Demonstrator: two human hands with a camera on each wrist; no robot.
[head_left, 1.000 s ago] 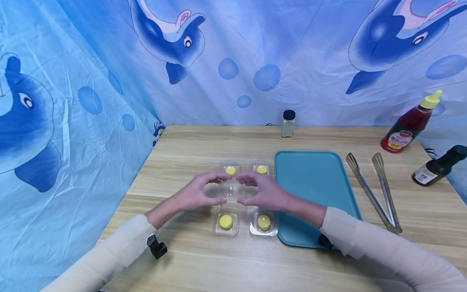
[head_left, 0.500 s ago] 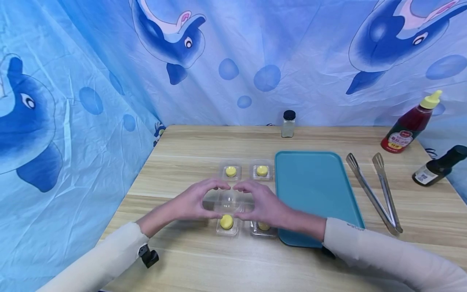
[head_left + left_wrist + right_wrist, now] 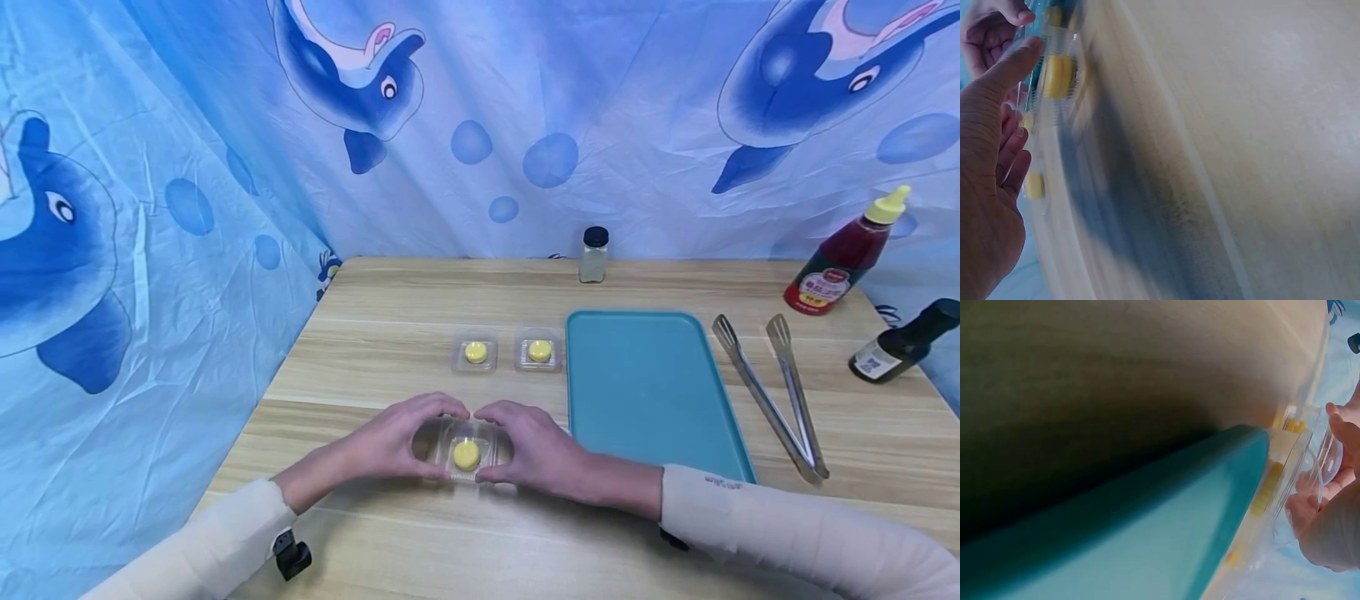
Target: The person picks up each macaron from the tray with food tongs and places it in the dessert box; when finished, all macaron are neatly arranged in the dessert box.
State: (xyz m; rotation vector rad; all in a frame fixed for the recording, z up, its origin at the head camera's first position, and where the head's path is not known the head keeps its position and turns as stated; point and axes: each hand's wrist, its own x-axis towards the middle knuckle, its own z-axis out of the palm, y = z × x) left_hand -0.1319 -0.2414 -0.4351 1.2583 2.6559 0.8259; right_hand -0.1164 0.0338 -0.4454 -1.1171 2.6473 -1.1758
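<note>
Both hands hold a clear plastic domed lid point(image 3: 480, 431) between curved fingers and thumbs. My left hand point(image 3: 401, 435) grips its left side and my right hand point(image 3: 542, 450) its right side. The lid is over the front-left clear box, which holds a round yellow macaron point(image 3: 466, 456). Whether lid and box touch is hard to tell. In the left wrist view the box base point(image 3: 1050, 117) stands by the left thumb. The right hand covers the front-right box in the head view; its yellow macaron point(image 3: 1266, 489) shows in the right wrist view.
Two more clear boxes with yellow macarons, a back-left one point(image 3: 476, 353) and a back-right one point(image 3: 539, 351), stand behind the hands. A teal tray point(image 3: 645, 392) lies to the right, then metal tongs point(image 3: 798, 417). A small jar point(image 3: 592, 257), ketchup bottle point(image 3: 828, 267) and dark bottle point(image 3: 892, 350) stand farther off.
Both hands have moved toward the near edge with the lid, from between the box rows to over the front-left box. The front-right box has become hidden behind the right hand.
</note>
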